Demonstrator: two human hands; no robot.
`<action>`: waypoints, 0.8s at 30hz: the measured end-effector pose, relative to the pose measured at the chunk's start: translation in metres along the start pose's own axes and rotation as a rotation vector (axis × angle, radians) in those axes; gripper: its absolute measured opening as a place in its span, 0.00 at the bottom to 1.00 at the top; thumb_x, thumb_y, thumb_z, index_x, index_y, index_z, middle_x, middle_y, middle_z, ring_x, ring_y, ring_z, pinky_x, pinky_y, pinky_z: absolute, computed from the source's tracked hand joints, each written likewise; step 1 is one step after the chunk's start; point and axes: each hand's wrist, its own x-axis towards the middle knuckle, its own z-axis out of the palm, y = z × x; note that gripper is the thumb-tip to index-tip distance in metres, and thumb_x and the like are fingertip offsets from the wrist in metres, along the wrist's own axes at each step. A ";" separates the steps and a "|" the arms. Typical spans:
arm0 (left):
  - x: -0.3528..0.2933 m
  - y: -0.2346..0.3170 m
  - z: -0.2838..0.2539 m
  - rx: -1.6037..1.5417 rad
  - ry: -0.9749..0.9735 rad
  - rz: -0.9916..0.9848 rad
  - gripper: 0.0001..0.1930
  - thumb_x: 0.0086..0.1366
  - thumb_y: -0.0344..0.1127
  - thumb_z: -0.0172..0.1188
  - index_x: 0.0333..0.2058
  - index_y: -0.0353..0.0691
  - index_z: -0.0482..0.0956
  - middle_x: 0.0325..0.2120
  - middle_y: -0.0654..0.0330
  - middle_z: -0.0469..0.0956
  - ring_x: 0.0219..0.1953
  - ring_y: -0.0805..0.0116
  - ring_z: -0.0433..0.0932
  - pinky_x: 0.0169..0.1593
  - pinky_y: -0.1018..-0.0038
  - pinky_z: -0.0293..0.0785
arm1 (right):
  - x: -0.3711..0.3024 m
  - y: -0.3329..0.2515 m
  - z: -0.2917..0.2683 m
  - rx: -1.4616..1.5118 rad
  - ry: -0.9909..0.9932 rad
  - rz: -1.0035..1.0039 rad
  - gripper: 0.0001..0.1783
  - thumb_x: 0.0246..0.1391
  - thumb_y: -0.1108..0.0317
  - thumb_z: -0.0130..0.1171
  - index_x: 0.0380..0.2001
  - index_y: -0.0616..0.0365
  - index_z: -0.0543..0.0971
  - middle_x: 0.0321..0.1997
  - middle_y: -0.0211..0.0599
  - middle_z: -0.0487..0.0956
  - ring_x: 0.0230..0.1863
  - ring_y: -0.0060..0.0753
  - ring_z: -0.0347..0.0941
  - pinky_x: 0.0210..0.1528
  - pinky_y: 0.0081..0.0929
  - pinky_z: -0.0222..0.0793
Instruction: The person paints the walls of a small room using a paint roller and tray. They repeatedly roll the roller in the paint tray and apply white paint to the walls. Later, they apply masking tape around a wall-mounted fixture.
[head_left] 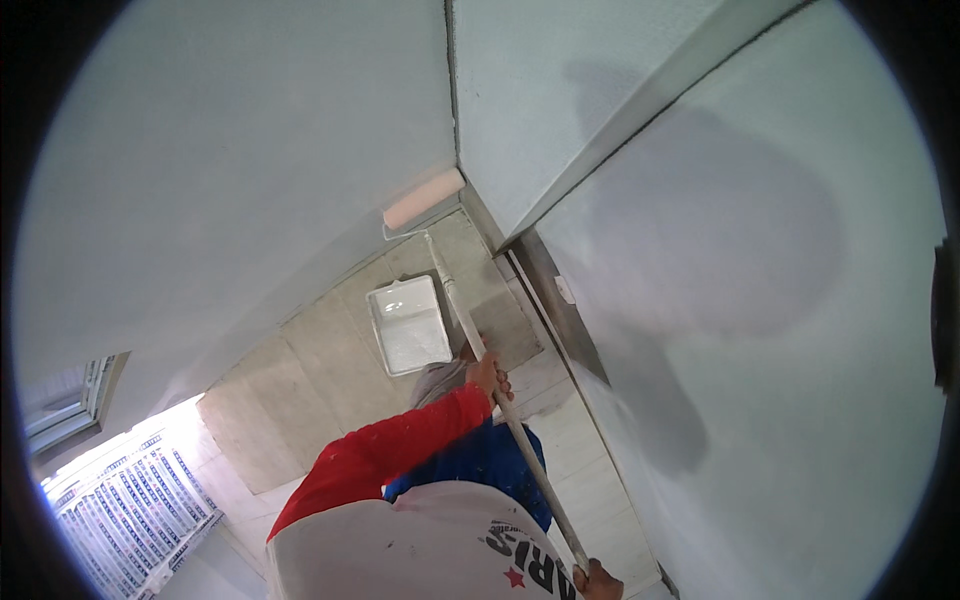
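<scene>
A long pole [540,472] runs from the lower right up to a paint roller [424,199] with a pale peach sleeve. The roller lies against or very near the left wall, low down by the corner. My left hand [487,376], in a red sleeve, is closed around the middle of the pole. Near the pole's lower end, my right hand [599,580] grips it, partly cut off by the picture's edge. A white paint tray [410,325] with wet white paint sits on the floor, just left of the pole.
Brown sheets of board or paper [300,385] cover the floor along the left wall [250,150]. A wall with a projecting edge [640,130] stands at right, with a small white fitting [565,290] low on it. Striped printed material [140,510] and a window [70,405] are at lower left.
</scene>
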 end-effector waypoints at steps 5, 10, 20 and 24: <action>0.127 0.009 -0.024 0.065 0.105 0.155 0.17 0.58 0.47 0.55 0.20 0.45 0.62 0.11 0.61 0.60 0.10 0.62 0.62 0.15 0.58 0.64 | 0.077 -0.035 0.021 -0.197 0.043 -0.088 0.19 0.57 0.46 0.53 0.30 0.51 0.72 0.19 0.42 0.79 0.21 0.49 0.77 0.24 0.46 0.72; 0.197 0.047 -0.025 0.080 0.174 0.149 0.17 0.57 0.47 0.54 0.19 0.42 0.64 0.11 0.59 0.62 0.09 0.61 0.62 0.14 0.58 0.65 | 0.144 -0.094 0.015 -0.199 -0.048 -0.043 0.20 0.59 0.45 0.48 0.32 0.51 0.72 0.21 0.41 0.80 0.22 0.49 0.78 0.25 0.45 0.72; 0.160 0.046 -0.031 0.062 0.084 0.068 0.14 0.57 0.44 0.54 0.21 0.43 0.65 0.11 0.61 0.61 0.10 0.64 0.63 0.17 0.61 0.66 | 0.105 -0.088 0.013 -0.195 -0.031 -0.031 0.18 0.59 0.47 0.50 0.32 0.51 0.72 0.23 0.41 0.80 0.22 0.50 0.78 0.25 0.47 0.71; 0.035 0.026 -0.013 -0.044 -0.070 -0.012 0.11 0.58 0.39 0.54 0.24 0.43 0.62 0.14 0.62 0.61 0.12 0.64 0.63 0.18 0.59 0.67 | 0.012 -0.045 -0.011 -0.185 0.013 -0.052 0.19 0.55 0.47 0.55 0.29 0.51 0.72 0.19 0.40 0.77 0.19 0.50 0.76 0.21 0.47 0.68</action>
